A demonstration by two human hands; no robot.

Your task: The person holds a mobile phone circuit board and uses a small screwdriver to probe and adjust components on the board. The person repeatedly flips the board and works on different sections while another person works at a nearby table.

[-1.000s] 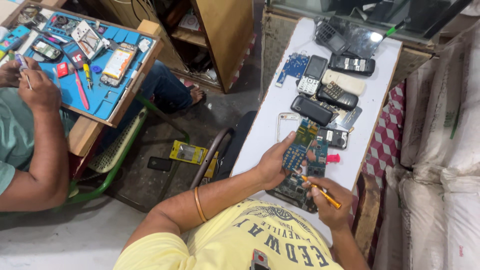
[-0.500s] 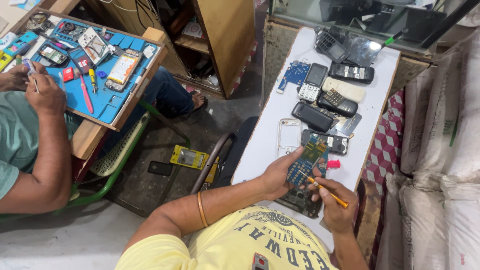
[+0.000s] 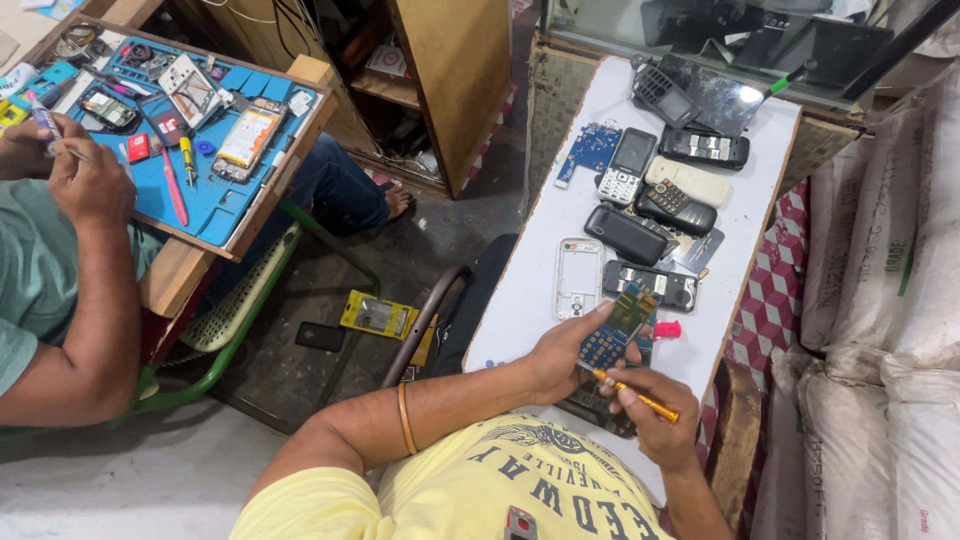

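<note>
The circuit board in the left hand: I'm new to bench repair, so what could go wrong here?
The circuit board is pinched by the left hand in the air while the right hand puts the orange screwdriver to its edge: a slip could scratch it. The pink cap lies loose by that hand and could be knocked away. The white table is narrow, so crowded phones could slide off.

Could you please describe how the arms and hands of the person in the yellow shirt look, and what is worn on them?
Both forearms are bare. The yellow T-shirt has short sleeves, and dark printed lettering with a graphic runs across its front. A thin orange-brown bangle circles the left forearm. The left hand and the right hand wear no gloves. I can see no rings or watch.
</note>
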